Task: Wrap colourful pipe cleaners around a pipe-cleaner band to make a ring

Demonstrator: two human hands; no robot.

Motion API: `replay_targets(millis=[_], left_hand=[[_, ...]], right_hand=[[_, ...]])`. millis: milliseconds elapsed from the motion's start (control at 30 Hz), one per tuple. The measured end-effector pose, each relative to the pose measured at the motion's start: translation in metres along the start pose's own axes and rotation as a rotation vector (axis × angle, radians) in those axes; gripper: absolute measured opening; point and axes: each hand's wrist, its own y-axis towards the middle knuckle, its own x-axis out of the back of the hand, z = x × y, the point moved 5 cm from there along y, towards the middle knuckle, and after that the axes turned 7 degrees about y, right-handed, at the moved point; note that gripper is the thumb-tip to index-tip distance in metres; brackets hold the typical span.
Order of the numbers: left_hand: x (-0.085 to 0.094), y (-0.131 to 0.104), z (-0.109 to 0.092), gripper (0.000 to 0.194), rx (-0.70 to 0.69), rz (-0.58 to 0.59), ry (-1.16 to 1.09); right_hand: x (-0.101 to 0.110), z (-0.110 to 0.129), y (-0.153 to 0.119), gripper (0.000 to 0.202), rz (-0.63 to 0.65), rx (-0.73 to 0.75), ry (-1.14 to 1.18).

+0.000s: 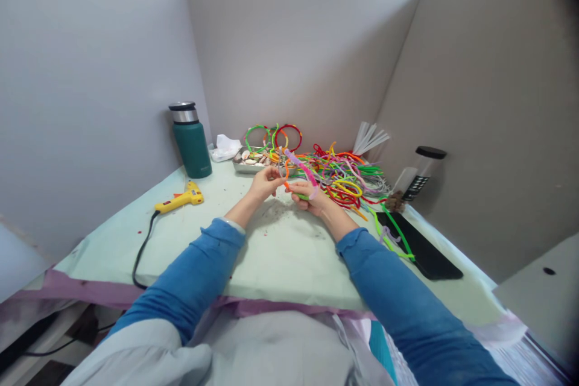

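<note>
Both hands are together over the middle of the table. My left hand (pixel 266 184) pinches one end of an orange pipe cleaner (pixel 286 170), which curves upward. My right hand (pixel 307 198) is closed around the joined lower part, where orange meets green. A pink and purple fuzzy stretch (pixel 307 170) arches above my right hand and seems part of the same piece. Just behind the hands stands a metal tray (pixel 244 167) of shells. To its right spreads a pile of coloured pipe cleaners (pixel 348 181).
A yellow glue gun (pixel 181 198) with a black cord lies at left, near a green bottle (pixel 193 148). Fuzzy rings (pixel 289 132) stand behind the tray. White glue sticks (pixel 368 139), a clear black-lidded container (pixel 423 172) and a black flat slab (pixel 429 256) are at right. Grey partitions enclose the table.
</note>
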Motion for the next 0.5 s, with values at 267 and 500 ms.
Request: replay_targets(millis=[267, 500], left_hand=[[-0.0021, -0.0016, 0.0021, 0.028, -0.004, 0.248, -0.143], [0.0015, 0.0010, 0.0012, 0.032, -0.048, 0.277, 0.075]], right_hand=[[0.0000, -0.0013, -0.0022, 0.029, 0.092, -0.087, 0.063], [0.0028, -0.0024, -0.0015, 0.029, 0.087, -0.092, 0.040]])
